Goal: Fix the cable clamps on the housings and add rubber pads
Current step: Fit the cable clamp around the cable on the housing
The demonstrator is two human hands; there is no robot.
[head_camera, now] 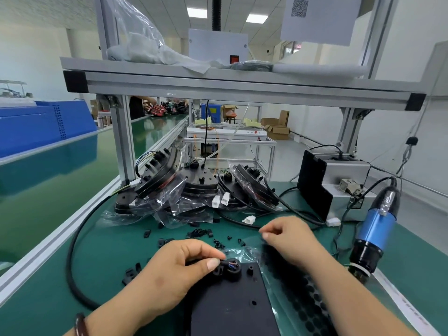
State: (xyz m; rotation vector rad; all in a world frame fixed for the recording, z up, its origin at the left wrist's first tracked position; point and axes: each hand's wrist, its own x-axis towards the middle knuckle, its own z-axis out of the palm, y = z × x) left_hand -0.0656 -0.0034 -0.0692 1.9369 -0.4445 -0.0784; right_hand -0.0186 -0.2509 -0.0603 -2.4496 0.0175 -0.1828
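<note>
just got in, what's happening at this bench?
A person is working on a black housing lying flat on the green mat. Their left hand pinches the cable where it enters the housing's round boss; whether a clamp sits under the fingers is unclear. The right hand hovers with curled fingers over the sheet of rubber pads, possibly pinching something small. Loose cable clamps lie scattered behind. The blue electric screwdriver lies untouched at the right, and bagged housings are piled at the back.
</note>
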